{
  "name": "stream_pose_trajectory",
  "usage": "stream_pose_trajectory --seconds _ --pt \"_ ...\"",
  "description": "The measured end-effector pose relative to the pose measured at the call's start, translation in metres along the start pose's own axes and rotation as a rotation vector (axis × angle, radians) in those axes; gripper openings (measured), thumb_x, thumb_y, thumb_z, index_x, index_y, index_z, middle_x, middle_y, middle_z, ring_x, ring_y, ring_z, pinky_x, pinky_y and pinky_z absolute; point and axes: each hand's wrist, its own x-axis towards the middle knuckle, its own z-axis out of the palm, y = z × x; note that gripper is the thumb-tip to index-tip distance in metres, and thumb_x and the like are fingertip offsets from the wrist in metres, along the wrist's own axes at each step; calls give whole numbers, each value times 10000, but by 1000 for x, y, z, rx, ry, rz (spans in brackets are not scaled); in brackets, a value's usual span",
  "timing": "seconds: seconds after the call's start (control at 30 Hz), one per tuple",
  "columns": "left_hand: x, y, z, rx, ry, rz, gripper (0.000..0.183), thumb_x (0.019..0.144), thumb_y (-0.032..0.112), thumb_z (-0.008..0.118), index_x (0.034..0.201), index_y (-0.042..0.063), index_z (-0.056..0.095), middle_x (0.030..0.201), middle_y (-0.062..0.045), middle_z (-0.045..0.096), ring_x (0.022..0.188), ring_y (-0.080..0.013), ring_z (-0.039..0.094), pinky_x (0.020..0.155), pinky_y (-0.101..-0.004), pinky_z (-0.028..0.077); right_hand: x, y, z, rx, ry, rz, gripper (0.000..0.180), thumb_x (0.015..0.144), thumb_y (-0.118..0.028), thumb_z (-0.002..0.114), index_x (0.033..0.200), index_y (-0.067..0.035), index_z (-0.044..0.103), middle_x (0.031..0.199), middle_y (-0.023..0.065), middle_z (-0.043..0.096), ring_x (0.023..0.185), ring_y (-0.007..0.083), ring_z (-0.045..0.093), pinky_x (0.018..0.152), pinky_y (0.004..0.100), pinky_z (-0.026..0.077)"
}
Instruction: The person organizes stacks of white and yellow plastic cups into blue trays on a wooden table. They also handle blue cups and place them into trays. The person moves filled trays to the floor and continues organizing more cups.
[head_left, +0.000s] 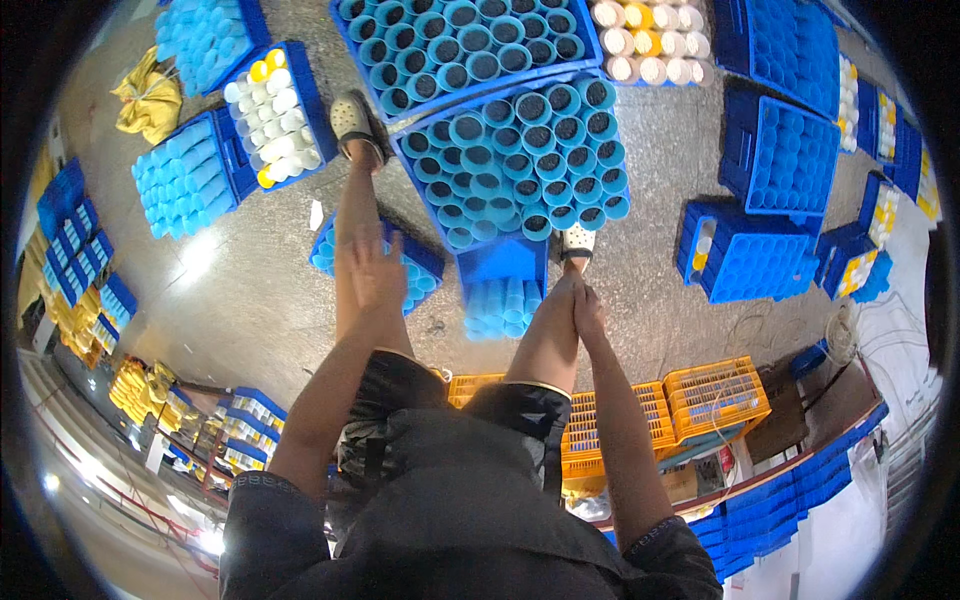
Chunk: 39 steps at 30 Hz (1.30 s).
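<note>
My left hand (377, 271) is blurred, held over my left lower leg with its fingers apart and nothing in it. My right hand (589, 312) lies against my right knee, with no object seen in it. Between my feet stands a blue plastic crate (424, 191) packed with light-blue plastic cups (517, 164) holding dark granular material. Beyond it is a second blue crate (596, 46) of similar filled cups (475, 37). Nearer my legs, a blue crate (501, 264) holds light-blue cups (504, 306) lying on their sides. Another crate (420, 251) of blue cups is partly hidden behind my left hand and leg.
Crates of white and yellow cups (274, 124) and blue cups (184, 176) stand on the left, near a yellow sack (150, 97). More blue crates (795, 157) are stacked on the right. Orange slatted crates (716, 397) sit behind my legs on the concrete floor (255, 300).
</note>
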Motion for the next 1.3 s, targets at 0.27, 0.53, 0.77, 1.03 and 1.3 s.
stream_pose_trajectory --seconds 0.27,0.53,0.77,1.03,1.3 --pt "-20 -29 -24 -434 -75 -607 714 832 380 661 1463 305 337 1361 -294 404 1036 -441 568 786 -493 524 -1 -115 -15 -559 -239 -432 531 919 -426 557 1226 6 573 1113 261 639 1017 433 612 881 474 488" --pt "-7 -54 -51 -825 -87 -742 745 812 332 700 1469 233 363 1353 -317 366 1126 -481 512 861 -495 516 5 -434 26 -592 -167 -962 311 905 -287 639 1124 -67 640 1020 192 690 926 326 681 788 403 533" --pt "18 -143 -74 -913 -125 -724 693 805 312 703 1412 148 414 1298 -323 411 1118 -495 507 836 -510 528 52 -768 222 -718 -6 -1416 266 905 -196 621 1127 -49 628 993 166 698 860 326 693 759 405 546" --pt "52 -258 -72 -1231 -366 -589 673 830 330 662 1430 167 403 1375 -340 336 1146 -494 469 851 -511 516 151 -1076 465 -692 249 -1826 712 911 -167 586 1516 -246 220 1401 405 297 1083 527 540 938 520 475" --pt "68 -288 -69 -1281 -454 -562 633 841 339 648 1410 172 426 1378 -336 338 1140 -488 464 856 -527 506 263 -1170 535 -1037 452 -1853 321 901 -297 491 996 -49 672 965 229 664 914 413 622 818 515 475"
